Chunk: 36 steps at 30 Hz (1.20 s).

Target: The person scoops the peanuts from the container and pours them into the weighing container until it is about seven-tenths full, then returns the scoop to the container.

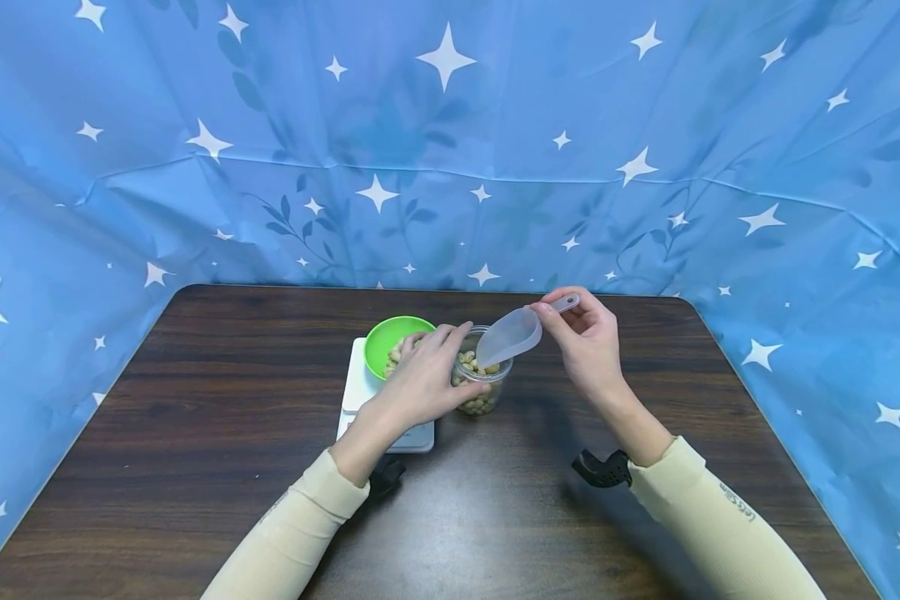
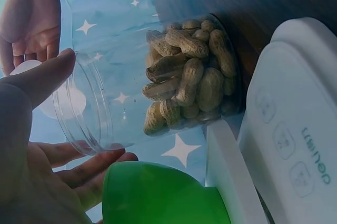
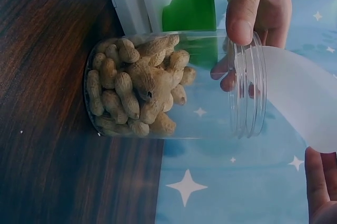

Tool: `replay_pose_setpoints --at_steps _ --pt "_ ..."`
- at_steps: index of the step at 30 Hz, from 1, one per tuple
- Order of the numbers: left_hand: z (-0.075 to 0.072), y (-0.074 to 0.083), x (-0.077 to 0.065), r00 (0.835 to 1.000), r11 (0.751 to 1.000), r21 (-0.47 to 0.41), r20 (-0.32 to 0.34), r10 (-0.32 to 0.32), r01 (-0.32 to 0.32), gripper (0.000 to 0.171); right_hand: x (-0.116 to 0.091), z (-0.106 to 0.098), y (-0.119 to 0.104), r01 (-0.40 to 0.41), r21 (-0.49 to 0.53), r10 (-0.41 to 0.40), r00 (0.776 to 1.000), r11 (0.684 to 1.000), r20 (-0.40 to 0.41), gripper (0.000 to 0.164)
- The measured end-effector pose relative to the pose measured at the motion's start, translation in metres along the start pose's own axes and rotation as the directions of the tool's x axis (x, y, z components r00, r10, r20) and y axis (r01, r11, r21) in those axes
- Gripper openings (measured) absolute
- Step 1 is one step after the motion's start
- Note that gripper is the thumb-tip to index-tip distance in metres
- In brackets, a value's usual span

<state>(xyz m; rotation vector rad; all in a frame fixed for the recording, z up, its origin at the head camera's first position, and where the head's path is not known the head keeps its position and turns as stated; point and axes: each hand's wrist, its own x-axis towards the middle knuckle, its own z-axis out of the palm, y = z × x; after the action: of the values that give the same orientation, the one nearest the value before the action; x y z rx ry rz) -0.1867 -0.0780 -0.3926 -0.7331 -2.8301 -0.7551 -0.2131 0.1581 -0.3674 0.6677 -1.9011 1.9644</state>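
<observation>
Head view: the left hand (image 1: 422, 375) curls round the top of a clear, round plastic jar (image 1: 482, 402) on the brown wooden table (image 1: 195, 400); the right hand (image 1: 588, 337) pinches a cloudy white plastic scoop (image 1: 510, 337), tipped down at the jar's mouth. Left wrist: bumpy tan peanuts (image 2: 190, 79) sit low in the jar. Right wrist: the left thumb touches the jar's ridged neck

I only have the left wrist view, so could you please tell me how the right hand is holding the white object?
Observer: In the head view, the right hand pinches it by its handle; it is a translucent scoop.
Operator: Thank you. How is the scoop tilted?
Observer: It slopes, handle end higher, with its tip down at the mouth of the jar.
Operator: I see only the outside of the green bowl; is anything inside?
Observer: Yes, what look like peanuts, partly hidden by the left hand.
</observation>
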Motion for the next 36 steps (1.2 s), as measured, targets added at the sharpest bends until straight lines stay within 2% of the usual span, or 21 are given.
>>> replay_pose_setpoints --at_steps 11,29,36 --pt "-0.0001 0.0022 0.0027 1.0 1.0 -0.012 -0.002 -0.012 0.012 0.09 -0.0005 -0.0021 0.0016 0.006 -0.052 -0.005 1.0 0.999 0.028 0.012" --pt "-0.0006 0.003 0.0047 1.0 1.0 -0.004 0.006 -0.019 0.019 0.09 -0.0006 -0.0016 0.0006 -0.016 -0.06 0.018 0.999 0.998 0.036 0.012" --pt "0.0001 0.0032 0.0052 0.999 0.999 0.015 0.015 -0.034 0.033 0.096 0.0013 0.0007 -0.0032 -0.014 -0.097 0.023 0.995 0.995 0.099 0.011"
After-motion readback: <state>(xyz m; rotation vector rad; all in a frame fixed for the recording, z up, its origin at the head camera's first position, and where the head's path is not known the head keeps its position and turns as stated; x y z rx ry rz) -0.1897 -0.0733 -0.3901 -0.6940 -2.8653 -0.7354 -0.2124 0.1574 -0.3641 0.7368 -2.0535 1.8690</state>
